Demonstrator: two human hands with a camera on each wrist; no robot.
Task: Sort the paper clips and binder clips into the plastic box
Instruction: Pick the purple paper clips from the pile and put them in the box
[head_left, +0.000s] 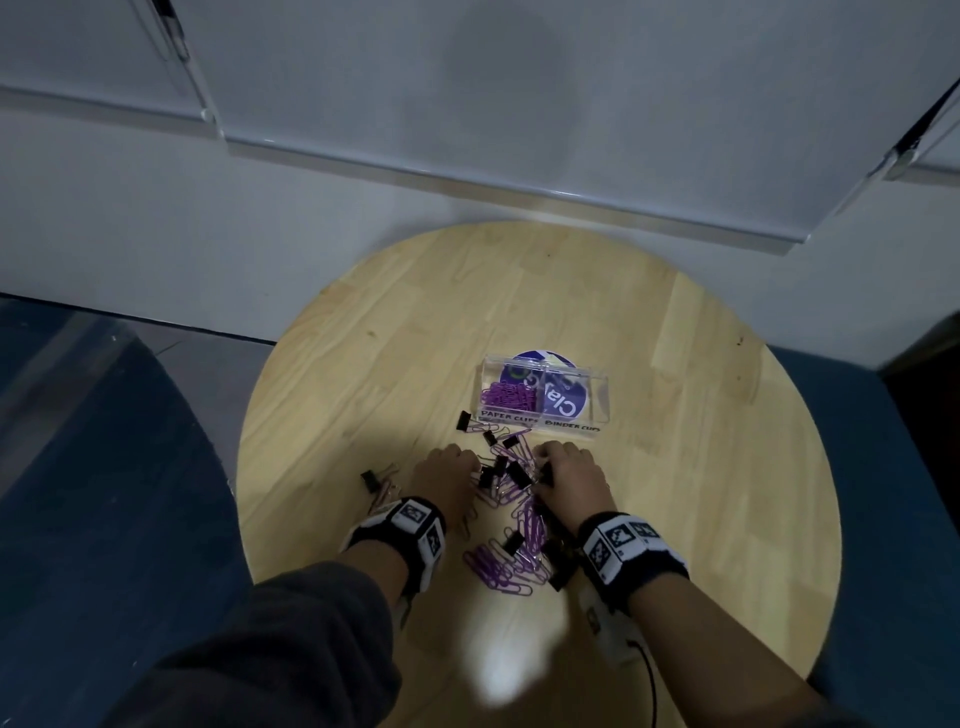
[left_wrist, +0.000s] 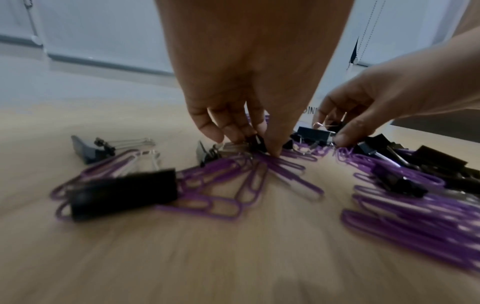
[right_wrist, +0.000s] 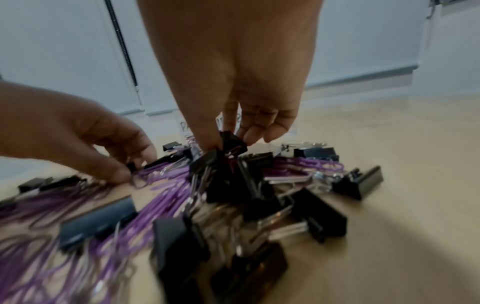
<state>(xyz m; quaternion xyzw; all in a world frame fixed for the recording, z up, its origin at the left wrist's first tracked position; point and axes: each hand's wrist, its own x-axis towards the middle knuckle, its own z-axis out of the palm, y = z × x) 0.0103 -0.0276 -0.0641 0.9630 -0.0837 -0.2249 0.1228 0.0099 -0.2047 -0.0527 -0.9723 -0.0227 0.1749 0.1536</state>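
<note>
A clear two-compartment plastic box (head_left: 597, 400) stands on the round wooden table (head_left: 363, 374); its left compartment, labelled PAPER CLIPS, holds purple paper clips (head_left: 506, 397). In front of it lies a mixed heap of purple paper clips (head_left: 527, 525) and black binder clips (head_left: 511, 473). My left hand (left_wrist: 259, 148) pinches a fan of purple paper clips (left_wrist: 249, 174) against the table, with a small binder clip right at the fingertips. My right hand (right_wrist: 228, 142) pinches a black binder clip (right_wrist: 232, 144) atop a clump of binder clips (right_wrist: 233, 185).
A purple round sticker (head_left: 563, 405) shows through the box. A stray binder clip (head_left: 370, 480) lies left of my left hand. Blue seats (head_left: 104, 467) flank the table, and a white wall with blinds stands behind it.
</note>
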